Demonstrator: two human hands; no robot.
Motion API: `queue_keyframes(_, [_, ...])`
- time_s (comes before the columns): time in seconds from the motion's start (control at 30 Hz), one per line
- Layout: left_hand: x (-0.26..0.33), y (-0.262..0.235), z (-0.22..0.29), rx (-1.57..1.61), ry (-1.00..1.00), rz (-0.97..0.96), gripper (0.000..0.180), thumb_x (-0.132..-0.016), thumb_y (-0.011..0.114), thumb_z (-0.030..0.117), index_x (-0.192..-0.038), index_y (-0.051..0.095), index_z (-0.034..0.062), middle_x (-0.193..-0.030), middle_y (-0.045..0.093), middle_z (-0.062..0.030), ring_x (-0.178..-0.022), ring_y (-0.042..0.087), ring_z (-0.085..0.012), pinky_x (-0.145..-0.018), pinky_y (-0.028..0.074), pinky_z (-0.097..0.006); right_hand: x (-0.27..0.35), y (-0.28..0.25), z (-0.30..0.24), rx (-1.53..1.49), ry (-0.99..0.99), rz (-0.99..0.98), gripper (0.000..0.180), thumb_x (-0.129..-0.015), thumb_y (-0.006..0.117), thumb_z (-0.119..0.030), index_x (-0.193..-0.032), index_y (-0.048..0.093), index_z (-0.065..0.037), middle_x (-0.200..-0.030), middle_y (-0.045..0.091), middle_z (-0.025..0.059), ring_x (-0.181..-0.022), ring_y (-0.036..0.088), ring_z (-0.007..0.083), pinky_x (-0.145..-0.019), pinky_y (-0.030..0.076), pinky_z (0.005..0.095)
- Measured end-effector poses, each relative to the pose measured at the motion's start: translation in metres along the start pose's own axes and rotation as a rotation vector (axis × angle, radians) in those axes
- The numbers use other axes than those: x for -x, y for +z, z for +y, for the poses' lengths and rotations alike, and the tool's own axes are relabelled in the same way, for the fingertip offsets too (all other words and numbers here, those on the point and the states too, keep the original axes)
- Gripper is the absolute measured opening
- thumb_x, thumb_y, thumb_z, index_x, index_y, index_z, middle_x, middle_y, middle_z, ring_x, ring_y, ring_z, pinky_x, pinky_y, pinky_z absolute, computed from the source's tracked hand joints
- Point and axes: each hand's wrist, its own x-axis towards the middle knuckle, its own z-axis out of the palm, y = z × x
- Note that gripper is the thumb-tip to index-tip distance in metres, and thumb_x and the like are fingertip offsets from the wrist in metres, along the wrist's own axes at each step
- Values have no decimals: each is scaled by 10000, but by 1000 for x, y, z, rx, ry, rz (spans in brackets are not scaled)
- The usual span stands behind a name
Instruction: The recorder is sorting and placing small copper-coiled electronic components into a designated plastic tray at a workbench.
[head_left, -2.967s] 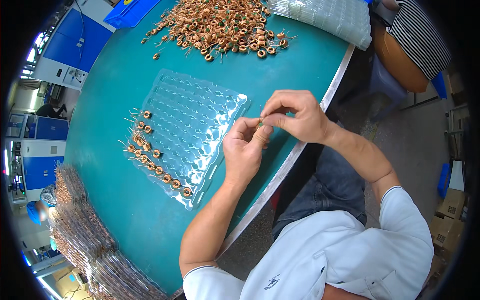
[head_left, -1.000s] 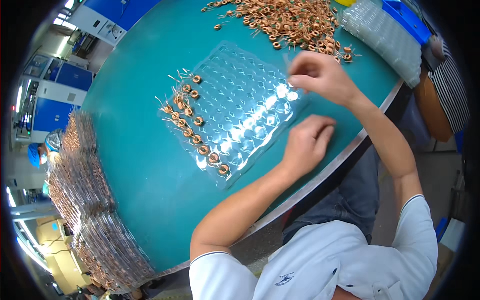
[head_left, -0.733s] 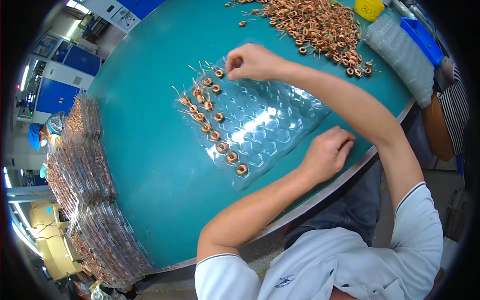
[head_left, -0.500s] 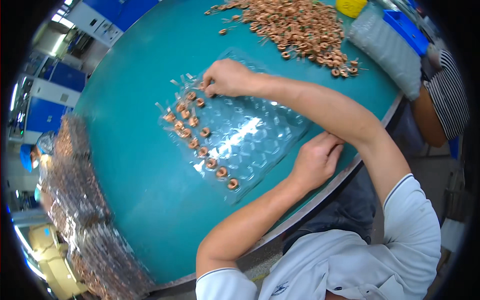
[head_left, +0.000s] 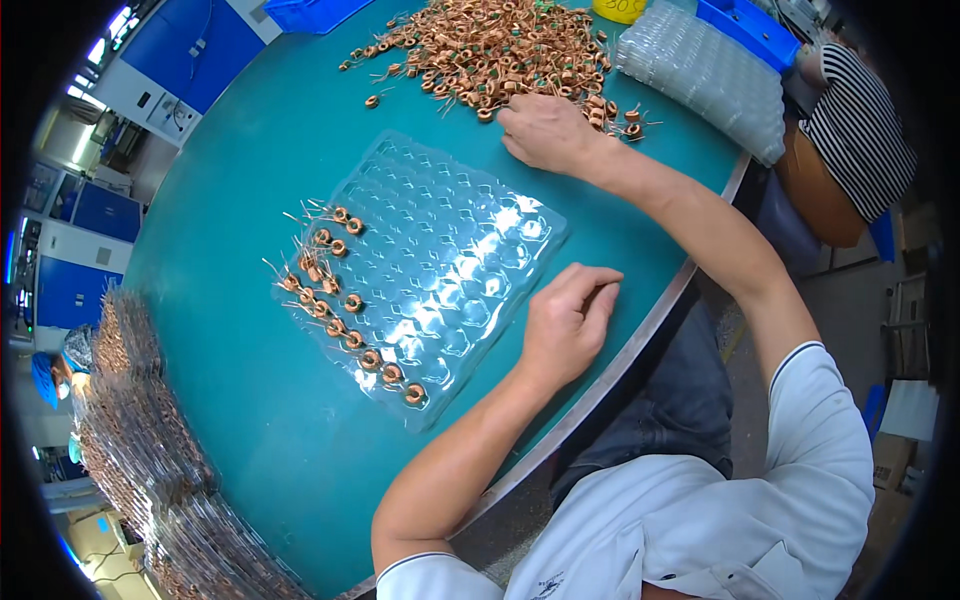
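Observation:
A clear plastic tray with rows of moulded pockets lies tilted on the green table. Small copper-wound ring coils with wire leads fill pockets along its left side, some clustered closely. At the near edge of the big heap of loose coils, my right hand is bent palm down; its fingertips are hidden. My left hand hovers beside the tray's right edge, curled, with thumb and forefinger close together. Whatever lies inside its fingers, if anything, cannot be seen.
A stack of clear empty trays stands at the far right by a blue bin and a yellow container. Tall stacks of filled trays line the left edge. Another person in a striped top sits at the right.
My right hand has left the tray's coils and moved over to the heap. My left hand has shifted slightly down and left in view. The whole view has shifted a little.

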Motion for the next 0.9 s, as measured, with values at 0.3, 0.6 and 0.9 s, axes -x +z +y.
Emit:
queue_keyframes(0.3, [-5,15,-5,481,-258,197,434,-996,573,128,-1377,436,-29,-1107,634,-129,-789,616,-132,-656,515,-242,122,-73,6,-1119,386,38,232,-974,499,-174,-1074,653,-32,-783,641,17,-664,582,61,-557,463,217])
queue_keyframes(0.6, [-8,46,-4,375,-294,193,288,-1016,554,230,-1051,673,-29,-963,695,-91,-872,684,-156,-682,560,-260,187,-85,4,-1356,216,-208,174,-935,618,-126,-1069,674,-30,-848,686,37,-722,619,91,-651,507,243])
queue_keyframes(0.9, [-11,56,-4,273,-281,143,256,-1005,574,183,-1070,675,-42,-939,699,-93,-834,666,-132,-694,565,-259,197,-84,15,-1326,114,-125,239,-810,785,-146,-1002,703,-31,-870,685,45,-758,639,108,-645,512,256])
